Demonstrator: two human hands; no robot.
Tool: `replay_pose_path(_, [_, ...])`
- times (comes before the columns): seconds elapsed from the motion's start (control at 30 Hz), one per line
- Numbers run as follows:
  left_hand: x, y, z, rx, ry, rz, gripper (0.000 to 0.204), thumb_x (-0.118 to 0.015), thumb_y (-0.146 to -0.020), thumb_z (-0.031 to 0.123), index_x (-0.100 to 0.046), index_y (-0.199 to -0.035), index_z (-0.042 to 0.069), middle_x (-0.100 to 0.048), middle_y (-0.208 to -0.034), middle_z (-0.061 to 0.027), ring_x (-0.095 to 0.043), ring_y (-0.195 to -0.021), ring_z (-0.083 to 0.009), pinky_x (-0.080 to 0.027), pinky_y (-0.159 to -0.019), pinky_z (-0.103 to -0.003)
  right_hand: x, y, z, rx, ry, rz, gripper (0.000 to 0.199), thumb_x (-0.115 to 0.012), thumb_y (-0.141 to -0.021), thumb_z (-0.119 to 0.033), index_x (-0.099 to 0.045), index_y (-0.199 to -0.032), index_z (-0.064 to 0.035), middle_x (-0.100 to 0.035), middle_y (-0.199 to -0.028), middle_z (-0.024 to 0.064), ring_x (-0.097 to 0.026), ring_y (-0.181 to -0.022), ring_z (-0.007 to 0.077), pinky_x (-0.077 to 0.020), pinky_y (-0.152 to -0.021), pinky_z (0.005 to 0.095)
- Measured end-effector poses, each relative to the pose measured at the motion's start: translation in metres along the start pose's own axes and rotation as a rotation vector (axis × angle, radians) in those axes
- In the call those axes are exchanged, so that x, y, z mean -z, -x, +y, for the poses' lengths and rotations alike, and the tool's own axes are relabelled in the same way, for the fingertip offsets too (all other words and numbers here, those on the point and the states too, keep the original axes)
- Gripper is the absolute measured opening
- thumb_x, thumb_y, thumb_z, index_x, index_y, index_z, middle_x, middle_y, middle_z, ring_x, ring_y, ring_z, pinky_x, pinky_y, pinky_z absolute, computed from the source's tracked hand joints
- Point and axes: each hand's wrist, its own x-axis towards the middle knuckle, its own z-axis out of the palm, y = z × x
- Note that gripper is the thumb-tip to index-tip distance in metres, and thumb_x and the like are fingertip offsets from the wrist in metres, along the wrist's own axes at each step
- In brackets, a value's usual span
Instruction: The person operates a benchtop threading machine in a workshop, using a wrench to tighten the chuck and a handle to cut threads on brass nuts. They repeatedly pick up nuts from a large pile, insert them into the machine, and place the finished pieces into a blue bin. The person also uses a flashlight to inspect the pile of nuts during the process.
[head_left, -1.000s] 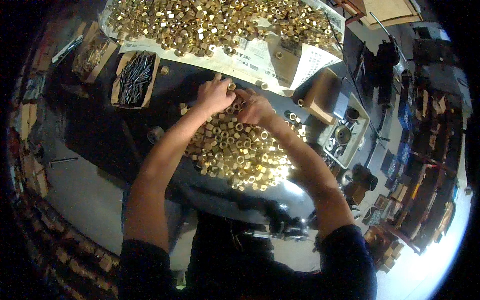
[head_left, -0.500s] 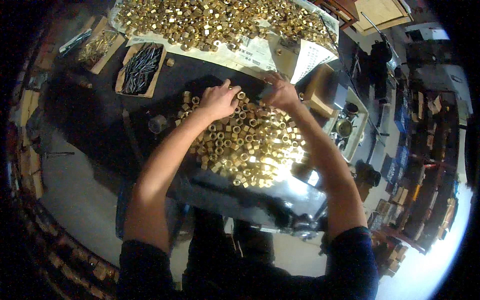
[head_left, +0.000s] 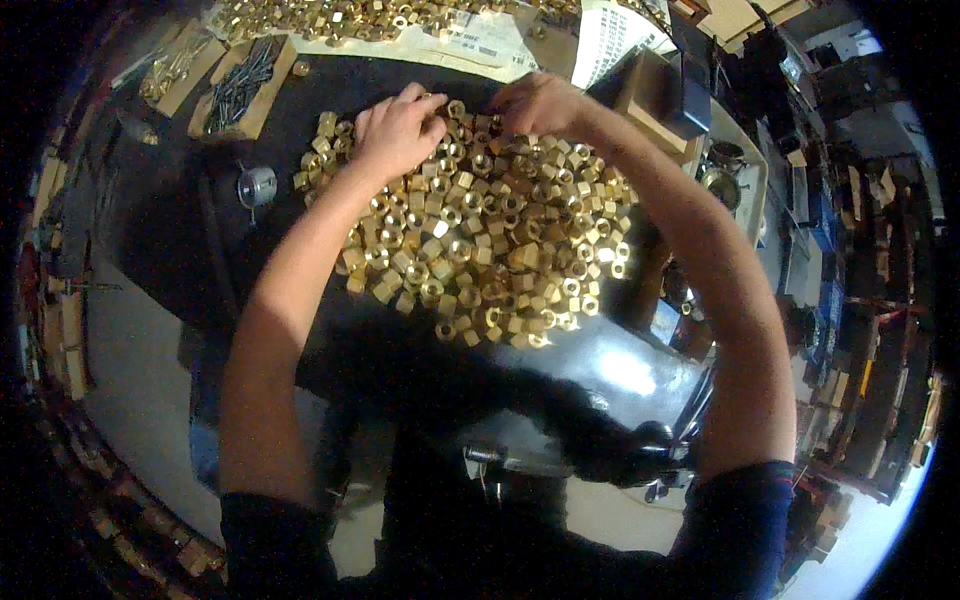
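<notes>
A heap of brass hex nuts lies on the dark tabletop in front of me. My left hand rests at the heap's far left edge, its fingers bent and the thumb apart from them. Just right of its fingertips sits a single brass nut. At the heap's far edge, to the right, is my right hand, its fingers curled down toward the nuts. Shadow and the back of the hand hide what lies under those fingers.
A larger spread of brass nuts covers paper sheets at the back. At the far left stands a box of dark metal pins. A metal ring lies left of the heap. A cardboard box is at the right.
The view has shifted, so the heap shows larger and the back nuts stand higher. My right hand's fingers, raised before, are now curled down at the heap's far edge. My left hand stays by the nuts.
</notes>
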Motion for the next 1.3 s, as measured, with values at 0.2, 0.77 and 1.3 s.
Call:
replay_pose_path(0.2, [0.006,0.01,-0.002,0.054,0.013,-0.038,0.033,-0.049,-0.079,0.034,-0.057,-0.107,0.019,-0.055,-0.102,-0.0038,-0.055,-0.093,-0.0275,-0.044,-0.076,-0.041,0.023,0.048,0.002,-0.295,0.18,-0.284,0.019,-0.057,-0.071,-0.025,-0.065,-0.08,-0.0101,-0.061,-0.072,0.009,-0.06,-0.064,0.0246,-0.0473,-0.057,0.0369])
replay_pose_path(0.77, [0.122,0.135,0.028,-0.051,0.395,0.103,0.031,-0.056,-0.078,0.025,-0.058,-0.104,0.006,-0.062,-0.085,-0.0127,-0.059,-0.075,-0.0286,-0.046,-0.065,-0.037,0.093,0.137,-0.043,-0.845,-0.255,0.124,0.017,-0.063,-0.07,-0.02,-0.062,-0.073,-0.0036,-0.06,-0.063,0.0047,-0.057,-0.055,0.0139,-0.0478,-0.05,0.0289])
replay_pose_path(1.3, [0.066,0.193,0.0,0.114,0.396,0.374,0.011,-0.055,-0.073,0.003,-0.06,-0.083,0.002,-0.057,-0.078,-0.0104,-0.057,-0.07,-0.0286,-0.045,-0.06,-0.035,-0.035,0.058,0.097,0.255,0.464,-0.416,0.021,-0.065,-0.061,-0.018,-0.062,-0.082,-0.0146,-0.06,-0.08,0.0044,-0.059,-0.082,0.0247,-0.047,-0.07,0.035])
